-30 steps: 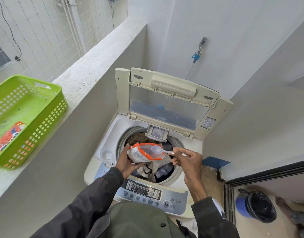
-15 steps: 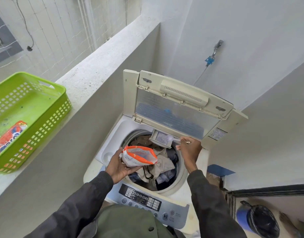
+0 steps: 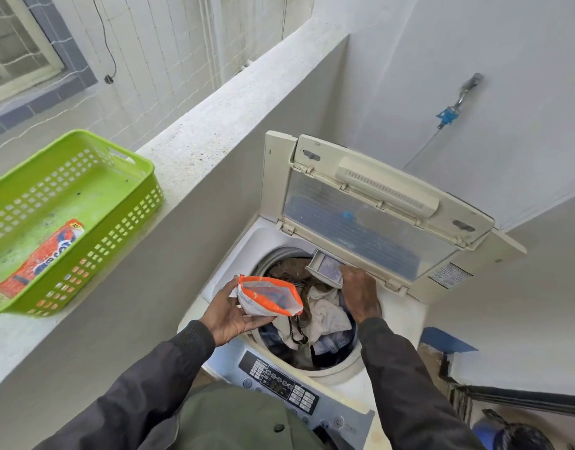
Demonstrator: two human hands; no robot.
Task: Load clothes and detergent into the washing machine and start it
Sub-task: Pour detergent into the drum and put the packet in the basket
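Detergent pouch: likely light, soft, open-topped; grip low. Your left hand clasps its base, near the drawer. Right hand at the drawer, fingers curled; contents hidden.

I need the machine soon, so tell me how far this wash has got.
Done: clothes are in the drum, under the raised lid. In hand: the left hand holds the open pouch while the right hand is at the pulled-out drawer, apparently dosing detergent. Left: close drawer and lid, then start it at the panel.
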